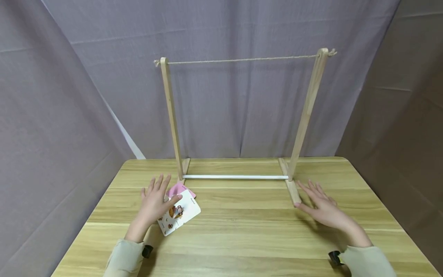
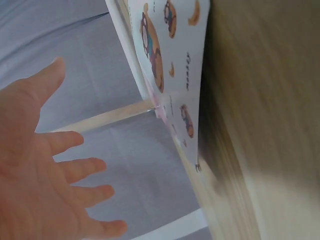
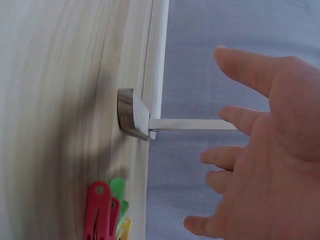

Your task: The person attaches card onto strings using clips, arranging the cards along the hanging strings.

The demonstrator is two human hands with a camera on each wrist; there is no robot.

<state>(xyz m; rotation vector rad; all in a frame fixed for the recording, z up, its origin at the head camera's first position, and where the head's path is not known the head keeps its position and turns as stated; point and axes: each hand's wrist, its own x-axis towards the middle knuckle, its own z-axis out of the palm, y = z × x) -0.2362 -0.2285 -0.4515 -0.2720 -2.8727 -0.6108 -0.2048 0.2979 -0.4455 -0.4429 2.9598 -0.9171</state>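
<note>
My left hand point(image 1: 154, 202) hovers with spread fingers over the left part of a white card point(image 1: 188, 209) printed with small cartoon monkeys. A pink card point(image 1: 177, 187) peeks out from beneath the white one. On the other side, my right hand point(image 1: 323, 207) is held out, fingers extended and holding nothing, beside the right foot point(image 1: 293, 191) of a wooden stand. Several plastic clothespins point(image 3: 100, 210) in red, green and yellow lie on the table near that hand; in the head view the hand hides them.
Two wooden posts point(image 1: 308, 107) of the stand rise at the table's back, with a rope point(image 1: 242, 60) strung between their tops. A white rod point(image 1: 235, 177) joins them low down. Grey cloth point(image 1: 214, 107) hangs behind the wooden table point(image 1: 235, 238).
</note>
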